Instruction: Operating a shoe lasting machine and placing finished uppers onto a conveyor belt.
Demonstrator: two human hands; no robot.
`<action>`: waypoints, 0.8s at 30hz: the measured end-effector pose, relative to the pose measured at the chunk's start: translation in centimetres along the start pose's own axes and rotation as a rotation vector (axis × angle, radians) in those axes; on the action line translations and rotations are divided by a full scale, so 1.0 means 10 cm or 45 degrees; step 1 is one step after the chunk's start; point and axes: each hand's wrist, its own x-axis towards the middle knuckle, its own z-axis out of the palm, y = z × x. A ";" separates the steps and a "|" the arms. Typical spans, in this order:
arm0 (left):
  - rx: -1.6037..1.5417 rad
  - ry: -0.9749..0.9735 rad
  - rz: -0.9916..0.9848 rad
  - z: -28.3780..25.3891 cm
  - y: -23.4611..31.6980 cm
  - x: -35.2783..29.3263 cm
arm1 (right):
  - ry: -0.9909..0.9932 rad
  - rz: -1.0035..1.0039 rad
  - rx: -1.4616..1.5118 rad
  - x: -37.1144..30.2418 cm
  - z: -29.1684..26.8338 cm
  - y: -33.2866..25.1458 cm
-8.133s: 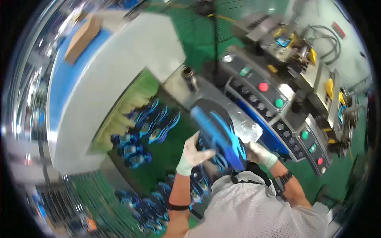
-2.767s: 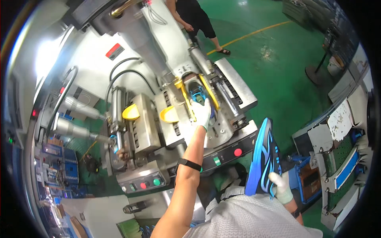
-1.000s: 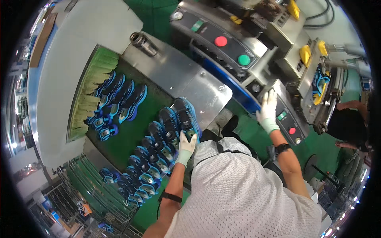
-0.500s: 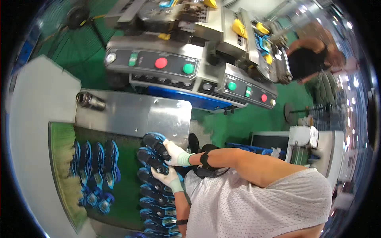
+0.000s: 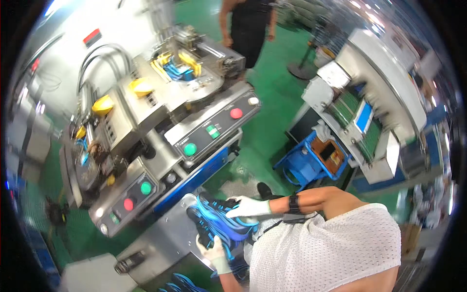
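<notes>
Ok, both gloved hands on blue-black shoe upper, at steel bench edge.
L hand clamps its underside, R hand presses on top; I'd keep it flat, w/ grip even.

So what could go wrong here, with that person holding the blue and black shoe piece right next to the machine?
The shoe upper is held only by the gloved right hand on top and the left hand below, so it might slip onto the steel table. The control panel with its red and green buttons sits close, so an elbow could perhaps bump one. Another person stands beyond the machine, near its moving parts.
</notes>
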 end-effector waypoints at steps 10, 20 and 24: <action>-0.068 -1.103 0.568 2.42 2.02 -0.21 | 1.260 -0.549 0.622 -2.42 -2.04 -0.53; -0.033 -1.321 1.563 5.83 3.45 -1.46 | 2.483 -0.648 0.034 -4.22 -4.03 -0.08; 0.010 -1.235 1.717 7.03 3.08 -1.68 | 2.405 0.150 -0.013 -4.45 -4.94 0.14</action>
